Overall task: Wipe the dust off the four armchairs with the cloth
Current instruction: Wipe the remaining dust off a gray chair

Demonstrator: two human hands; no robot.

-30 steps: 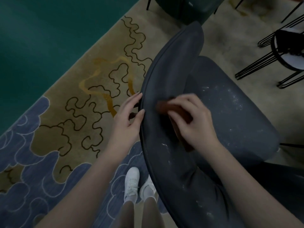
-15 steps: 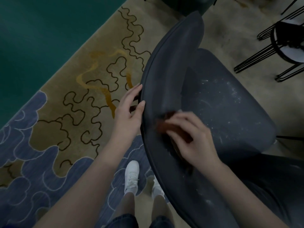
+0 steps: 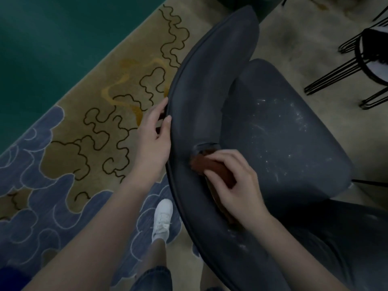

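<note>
A dark grey armchair (image 3: pixel 279 131) fills the middle of the head view, its curved backrest nearest me and its seat speckled with white dust. My right hand (image 3: pixel 239 183) grips a reddish-brown cloth (image 3: pixel 212 166) and presses it against the inner face of the backrest. My left hand (image 3: pixel 154 139) holds the backrest's outer rim, thumb on the top edge and fingers behind it. White dust marks also show low on the backrest near my right forearm.
A patterned carpet (image 3: pixel 88 131) in tan, blue and teal lies to the left. A black wire-legged stool (image 3: pixel 365 57) stands at the upper right. Another dark chair (image 3: pixel 241 2) is partly visible at the top edge. My white shoe (image 3: pixel 162 219) is below the backrest.
My right hand has slid the cloth down the backrest toward me. My left hand has kept its hold on the rim.
</note>
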